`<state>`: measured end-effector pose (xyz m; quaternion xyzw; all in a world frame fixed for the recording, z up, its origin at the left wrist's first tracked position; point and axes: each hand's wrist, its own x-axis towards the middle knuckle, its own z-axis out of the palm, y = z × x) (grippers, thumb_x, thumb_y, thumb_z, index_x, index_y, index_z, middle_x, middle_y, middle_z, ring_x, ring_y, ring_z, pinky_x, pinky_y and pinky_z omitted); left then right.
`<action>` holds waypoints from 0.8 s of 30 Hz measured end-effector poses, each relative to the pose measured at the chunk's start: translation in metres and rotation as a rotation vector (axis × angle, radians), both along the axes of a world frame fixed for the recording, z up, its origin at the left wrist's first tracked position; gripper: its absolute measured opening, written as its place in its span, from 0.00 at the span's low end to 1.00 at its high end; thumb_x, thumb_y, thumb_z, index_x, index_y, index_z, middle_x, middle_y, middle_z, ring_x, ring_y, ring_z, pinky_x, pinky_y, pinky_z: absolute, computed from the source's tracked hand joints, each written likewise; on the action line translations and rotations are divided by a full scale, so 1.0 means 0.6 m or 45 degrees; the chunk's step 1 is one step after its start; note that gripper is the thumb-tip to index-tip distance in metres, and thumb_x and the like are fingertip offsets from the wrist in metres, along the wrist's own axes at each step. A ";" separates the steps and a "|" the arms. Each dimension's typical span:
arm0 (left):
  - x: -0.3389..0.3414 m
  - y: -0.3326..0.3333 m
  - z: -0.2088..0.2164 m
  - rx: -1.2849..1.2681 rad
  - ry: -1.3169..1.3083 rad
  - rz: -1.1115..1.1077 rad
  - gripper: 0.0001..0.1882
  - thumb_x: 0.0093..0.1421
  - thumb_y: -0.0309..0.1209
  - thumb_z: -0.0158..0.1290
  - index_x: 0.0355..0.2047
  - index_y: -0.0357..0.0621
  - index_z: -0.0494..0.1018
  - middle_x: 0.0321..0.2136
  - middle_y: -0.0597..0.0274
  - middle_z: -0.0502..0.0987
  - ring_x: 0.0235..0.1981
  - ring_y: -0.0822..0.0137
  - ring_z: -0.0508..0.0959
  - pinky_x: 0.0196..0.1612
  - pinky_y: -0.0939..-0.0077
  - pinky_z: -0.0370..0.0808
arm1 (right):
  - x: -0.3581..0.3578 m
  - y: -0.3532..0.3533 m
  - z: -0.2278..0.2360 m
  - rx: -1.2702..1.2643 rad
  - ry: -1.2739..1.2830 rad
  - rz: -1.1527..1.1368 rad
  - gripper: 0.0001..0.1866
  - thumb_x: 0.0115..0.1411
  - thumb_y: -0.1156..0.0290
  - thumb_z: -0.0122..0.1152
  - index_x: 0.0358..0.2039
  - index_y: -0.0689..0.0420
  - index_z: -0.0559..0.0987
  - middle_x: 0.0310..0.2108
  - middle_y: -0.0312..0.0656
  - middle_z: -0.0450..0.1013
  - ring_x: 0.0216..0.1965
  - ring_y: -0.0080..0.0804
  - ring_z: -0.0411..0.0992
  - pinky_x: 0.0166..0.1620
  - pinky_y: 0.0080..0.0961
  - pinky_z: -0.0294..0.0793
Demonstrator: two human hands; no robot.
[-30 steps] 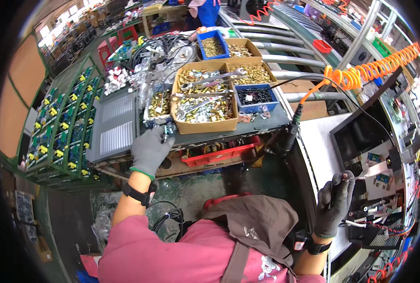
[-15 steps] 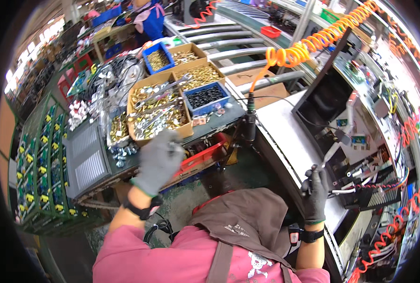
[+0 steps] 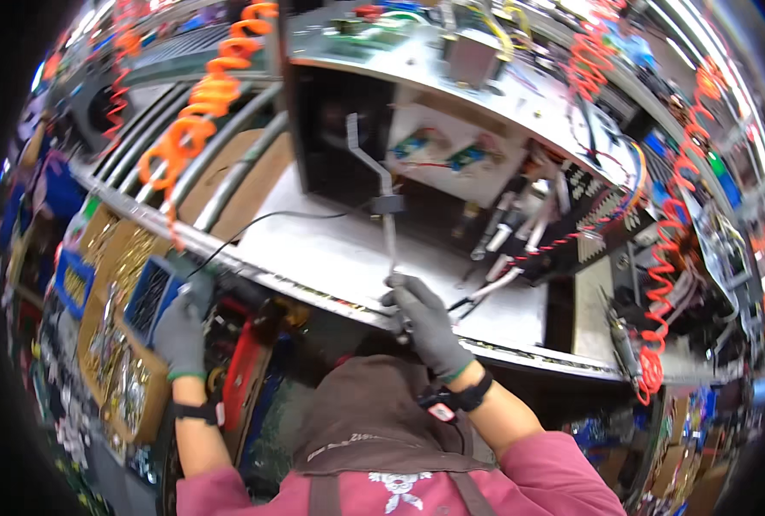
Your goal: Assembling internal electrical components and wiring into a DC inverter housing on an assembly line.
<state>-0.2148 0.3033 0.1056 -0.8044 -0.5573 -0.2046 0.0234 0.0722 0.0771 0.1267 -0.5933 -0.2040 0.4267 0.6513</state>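
Observation:
My right hand (image 3: 427, 328), in a grey glove, is closed round the lower end of a pale bent metal strip (image 3: 367, 156). The strip points up and away in front of a dark open-sided metal case (image 3: 335, 146); a small dark block (image 3: 388, 205) sits on it, with a black cable leading left. My left hand (image 3: 181, 334), also gloved, is beside a blue bin of black screws (image 3: 148, 297), below the end of an orange coiled cord (image 3: 195, 129). Blur smears its fingers, and whether they grip anything is unclear.
Cardboard trays of brassy hardware (image 3: 133, 254) and another blue bin (image 3: 74, 282) stand at left. Metal rollers (image 3: 236, 176) run behind the white worktop (image 3: 313, 249). Wires and white-ended cables (image 3: 520, 228) lie by the case. A red coiled cord (image 3: 657, 292) hangs at right.
The view has swung right, toward the case. My left hand has left the tray of brassy hardware and is now beside the blue screw bin. My right hand still holds the strip.

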 end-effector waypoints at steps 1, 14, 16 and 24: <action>-0.001 0.005 -0.001 -0.058 0.102 0.053 0.12 0.59 0.36 0.45 0.38 0.48 0.75 0.29 0.51 0.77 0.31 0.49 0.76 0.32 0.56 0.71 | 0.010 0.004 0.000 -0.062 0.031 -0.014 0.19 0.63 0.57 0.50 0.46 0.60 0.70 0.31 0.38 0.69 0.19 0.16 0.63 0.19 0.15 0.62; 0.147 -0.106 0.091 -0.175 -0.880 -0.580 0.13 0.61 0.33 0.48 0.39 0.35 0.72 0.29 0.61 0.76 0.26 0.74 0.73 0.29 0.80 0.71 | 0.058 -0.067 -0.076 -0.289 -0.782 -0.378 0.33 0.61 0.59 0.54 0.60 0.64 0.57 0.30 0.43 0.73 0.19 0.20 0.68 0.25 0.16 0.69; 0.215 -0.148 0.100 -1.193 -1.110 -0.562 0.10 0.60 0.33 0.48 0.37 0.39 0.72 0.18 0.66 0.70 0.16 0.78 0.69 0.19 0.86 0.65 | 0.050 -0.082 -0.047 -0.523 -0.870 -0.303 0.33 0.57 0.61 0.57 0.57 0.66 0.59 0.48 0.55 0.67 0.30 0.34 0.76 0.36 0.30 0.74; 0.357 -0.203 0.060 -2.293 -0.660 -0.900 0.13 0.60 0.38 0.48 0.34 0.40 0.72 0.12 0.69 0.66 0.10 0.78 0.62 0.14 0.85 0.59 | 0.003 -0.086 0.015 -0.092 -1.363 -0.237 0.19 0.54 0.75 0.62 0.47 0.55 0.74 0.37 0.43 0.73 0.33 0.32 0.74 0.35 0.26 0.74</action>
